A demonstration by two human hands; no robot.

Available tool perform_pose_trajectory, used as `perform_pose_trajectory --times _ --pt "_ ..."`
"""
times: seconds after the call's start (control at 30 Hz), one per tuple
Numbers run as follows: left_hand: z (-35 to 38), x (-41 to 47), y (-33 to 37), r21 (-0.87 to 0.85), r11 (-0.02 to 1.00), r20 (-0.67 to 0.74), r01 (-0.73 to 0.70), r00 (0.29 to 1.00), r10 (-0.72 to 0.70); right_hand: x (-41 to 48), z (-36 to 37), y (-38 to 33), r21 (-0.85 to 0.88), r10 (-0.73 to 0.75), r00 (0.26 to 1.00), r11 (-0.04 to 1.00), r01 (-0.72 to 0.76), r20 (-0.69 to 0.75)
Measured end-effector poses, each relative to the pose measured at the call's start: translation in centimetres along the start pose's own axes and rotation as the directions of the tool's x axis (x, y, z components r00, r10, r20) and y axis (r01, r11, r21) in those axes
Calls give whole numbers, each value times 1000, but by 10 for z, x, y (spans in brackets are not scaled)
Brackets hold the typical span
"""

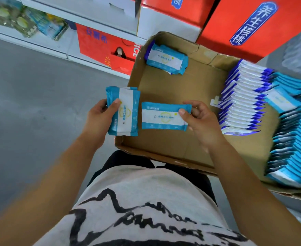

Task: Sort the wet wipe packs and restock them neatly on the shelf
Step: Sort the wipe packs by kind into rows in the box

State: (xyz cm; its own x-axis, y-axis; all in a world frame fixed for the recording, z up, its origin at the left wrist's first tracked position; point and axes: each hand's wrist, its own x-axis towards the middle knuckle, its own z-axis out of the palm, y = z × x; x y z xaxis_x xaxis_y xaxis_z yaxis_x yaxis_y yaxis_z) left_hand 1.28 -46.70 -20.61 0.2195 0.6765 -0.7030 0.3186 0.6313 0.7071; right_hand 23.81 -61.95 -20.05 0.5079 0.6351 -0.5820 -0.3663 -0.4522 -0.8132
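A person seen from above sorts wet wipe packs over an open cardboard box [172, 89] on a shop floor [30, 103]. The left hand [100, 119] grips a small stack of light-blue packs [126, 112] at the box's near left corner, thumb across the top one; at least two packs show at the edges, and the full number cannot be counted. The right hand [201, 123] pinches one single pack [162, 116] by its end, held flat above the box just beside the stack. A small pile [165, 59] of two or three packs lies in the far corner of the box. Two rows stand on edge along its right side: a dark-blue-trimmed row [244, 103] and a light-blue row [293, 139], the latter blurred and cut off by the frame, so neither can be tallied. One loose pack [279, 101] lies across them. Three red cartons [252, 23] stand behind, partly cropped. Blurred packets [27, 22] sit on the shelf [45, 47].
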Motion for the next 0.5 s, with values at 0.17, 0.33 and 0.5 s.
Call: perform_pose_trajectory --times 0.17,0.33,0.5 --pt "13 6 20 107 994 96 -10 995 -1 12 25 -23 -135 -13 989 990 33 146" --pt "23 -2 25 70 997 291 12 956 -32 25 67 -33 -211 -69 994 974 86 83" --pt "15 1 18 63 996 311 69 947 -86 42 82 -29 -292 -41 995 954 65 87"
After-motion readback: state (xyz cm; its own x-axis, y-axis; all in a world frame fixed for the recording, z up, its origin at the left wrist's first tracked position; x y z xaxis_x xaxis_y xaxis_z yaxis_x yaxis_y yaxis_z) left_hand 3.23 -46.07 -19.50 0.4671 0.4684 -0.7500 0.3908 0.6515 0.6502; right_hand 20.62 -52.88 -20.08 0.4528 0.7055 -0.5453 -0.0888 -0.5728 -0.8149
